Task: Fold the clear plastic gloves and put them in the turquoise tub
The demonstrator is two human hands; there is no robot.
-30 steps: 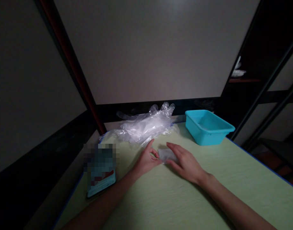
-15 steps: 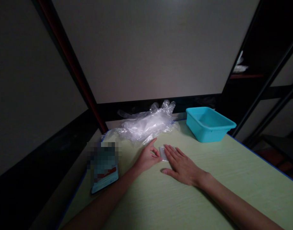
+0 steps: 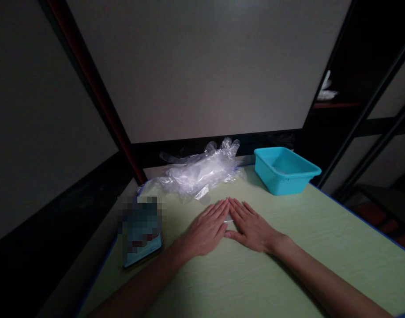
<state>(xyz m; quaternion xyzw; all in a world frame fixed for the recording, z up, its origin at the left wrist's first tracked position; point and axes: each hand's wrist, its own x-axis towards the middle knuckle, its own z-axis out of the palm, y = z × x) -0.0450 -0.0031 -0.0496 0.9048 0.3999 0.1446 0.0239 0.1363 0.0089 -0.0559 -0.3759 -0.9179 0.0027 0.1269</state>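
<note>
A small, flat, whitish translucent piece (image 3: 228,218) lies on the table, mostly covered by my hands; its exact kind cannot be made out. My left hand (image 3: 207,227) rests palm down over its left side, fingers stretched out. From the right, my right hand (image 3: 250,224) also lies flat on it, fingers extended and thumb pointing left. The fingertips of both hands meet above the piece. Just behind them spreads a pile of clear plastic disposable gloves (image 3: 199,172).
A turquoise plastic basin (image 3: 285,172) stands at the table's back right. On the left lies a tablet-like device (image 3: 143,251), its screen pixelated. The pale green table (image 3: 202,291) has a blue edge and meets a panelled wall (image 3: 215,70) behind.
My left hand has gone from a pinched, raised pose at the piece's left edge to lying flat over it, fingers straightened. My right hand stays nearly in place.
</note>
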